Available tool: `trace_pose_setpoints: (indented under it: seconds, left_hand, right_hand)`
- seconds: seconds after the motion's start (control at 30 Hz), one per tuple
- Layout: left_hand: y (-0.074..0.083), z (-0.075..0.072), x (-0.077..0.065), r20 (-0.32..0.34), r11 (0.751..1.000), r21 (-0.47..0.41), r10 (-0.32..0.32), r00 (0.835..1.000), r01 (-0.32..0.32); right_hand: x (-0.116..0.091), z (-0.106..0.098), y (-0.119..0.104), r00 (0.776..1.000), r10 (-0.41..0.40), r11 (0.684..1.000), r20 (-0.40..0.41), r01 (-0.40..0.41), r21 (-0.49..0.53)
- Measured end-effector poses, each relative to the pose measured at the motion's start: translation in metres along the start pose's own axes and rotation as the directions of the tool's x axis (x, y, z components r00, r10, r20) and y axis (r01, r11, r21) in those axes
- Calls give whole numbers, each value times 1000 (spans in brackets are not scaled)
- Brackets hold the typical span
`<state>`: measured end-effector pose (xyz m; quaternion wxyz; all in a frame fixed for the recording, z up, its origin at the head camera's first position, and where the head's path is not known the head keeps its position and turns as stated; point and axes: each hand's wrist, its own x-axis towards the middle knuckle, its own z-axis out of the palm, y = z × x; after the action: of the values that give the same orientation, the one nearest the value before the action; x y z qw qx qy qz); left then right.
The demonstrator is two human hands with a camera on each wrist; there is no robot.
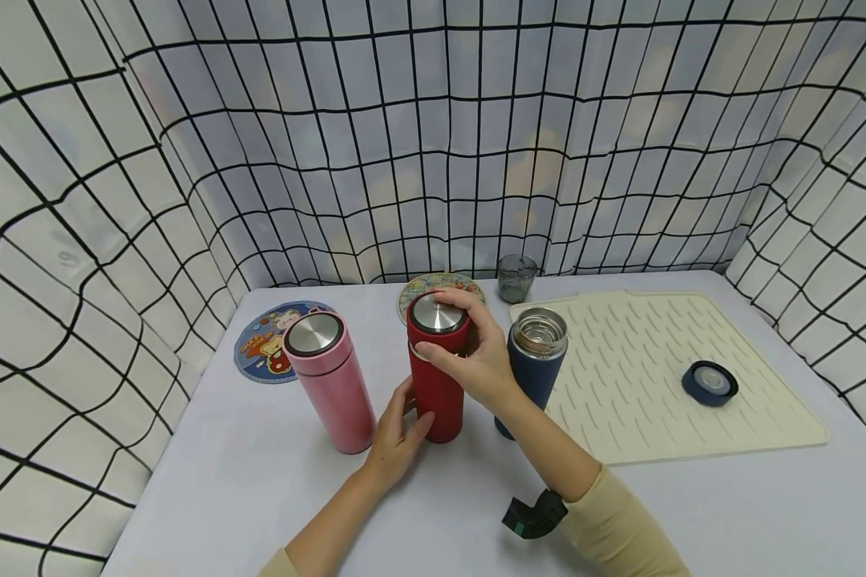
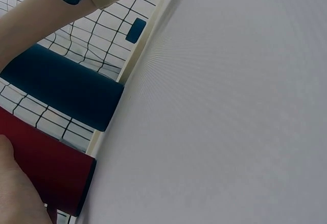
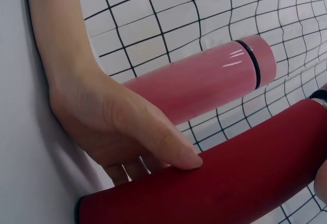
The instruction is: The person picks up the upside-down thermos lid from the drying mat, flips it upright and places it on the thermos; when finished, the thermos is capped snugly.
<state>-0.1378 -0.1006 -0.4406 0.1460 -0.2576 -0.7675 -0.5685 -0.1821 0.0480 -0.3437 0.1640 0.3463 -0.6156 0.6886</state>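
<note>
A red thermos bottle point(image 1: 439, 401) stands upright on the white table, with a steel-topped lid point(image 1: 436, 314). My left hand point(image 1: 393, 445) holds its lower body from the left, the thumb point(image 3: 179, 152) lying along the red wall. From above and the right, my right hand point(image 1: 482, 365) grips the lid between thumb and fingers. A silver ring shows between lid and body. Left of it stands a pink thermos bottle point(image 1: 339, 401) with its lid on. To the right, a dark blue thermos bottle point(image 1: 530, 377) has an uncovered steel mouth, partly behind my right forearm.
A cream ridged mat point(image 1: 621, 361) lies at the right, with the round blue lid point(image 1: 710, 383) on it. A small glass point(image 1: 515, 279) and a patterned round coaster point(image 1: 411, 295) are at the back. A blue picture coaster point(image 1: 252, 353) lies behind the pink bottle. Black netting point(image 1: 445, 96) surrounds the table.
</note>
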Motion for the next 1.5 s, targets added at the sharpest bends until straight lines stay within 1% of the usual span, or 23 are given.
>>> trace_pose_setpoints:
  seconds: [0.1, 0.2, 0.33, 0.4, 0.47, 0.63, 0.8, 0.87, 0.97, 1.07, 1.13, 1.23, 1.3, 1.4, 1.47, 1.5]
  left_hand:
    - [0, 0, 0, -6, 1000, 14, 12, 1000, -12]
    - [2, 0, 0, -1, 1000, 23, 1, 1000, -1]
    - [1, 0, 0, 9, 999, 28, -21, 1000, 21]
    - [-2, 0, -1, 14, 999, 30, -15, 1000, 15]
    - [-11, 2, -2, 19, 1000, 24, -10, 1000, 10]
    - [-36, 5, -5, 26, 1000, 24, -1, 1000, 0]
    - [-44, 7, -7, 17, 999, 29, 15, 1000, -15]
    - [-43, 7, -7, 19, 999, 33, 7, 1000, -7]
    - [-37, 7, -5, 24, 999, 39, -5, 1000, 4]
    - [-23, 6, -2, 18, 1000, 25, -6, 1000, 6]
    - [-14, 5, -1, 12, 1000, 17, 4, 1000, -5]
    - [-8, 4, 0, 10, 1000, 6, 22, 1000, -22]
    - [-14, 4, -1, 17, 1000, 12, 17, 1000, -17]
    - [-27, 6, -3, 22, 1000, 11, 15, 1000, -15]
    - [-37, 7, -4, 25, 1000, 13, 11, 1000, -12]
    - [-39, 7, -4, 25, 1000, 8, 14, 1000, -14]
  right_hand:
    - [-1, 3, -1, 999, 27, 998, -27, -29, -59]
    - [-3, 5, -2, 997, 61, 994, -41, -65, -92]
    - [-3, 3, -1, 996, 90, 995, -18, -91, -50]
    - [-4, 2, 0, 996, 90, 996, 8, -89, -29]
    - [-5, 0, 2, 996, 82, 997, 42, -82, -1]
    - [-5, -6, 5, 992, 56, 998, 111, -59, 27]
    - [-4, -10, 6, 988, 76, 996, 135, -80, 25]
    - [-4, -10, 6, 988, 86, 996, 131, -90, 27]
    - [-4, -10, 5, 989, 97, 993, 113, -103, 50]
    - [-4, -9, 5, 990, 109, 989, 91, -117, 93]
    - [-3, -8, 5, 990, 116, 984, 78, -125, 123]
    - [-2, -6, 5, 990, 126, 980, 63, -134, 148]
    - [-1, -5, 5, 990, 133, 978, 51, -139, 153]
    - [0, -4, 5, 989, 143, 979, 41, -148, 143]
    - [1, -4, 5, 988, 145, 979, 43, -150, 137]
    - [1, -4, 4, 988, 145, 980, 46, -150, 130]
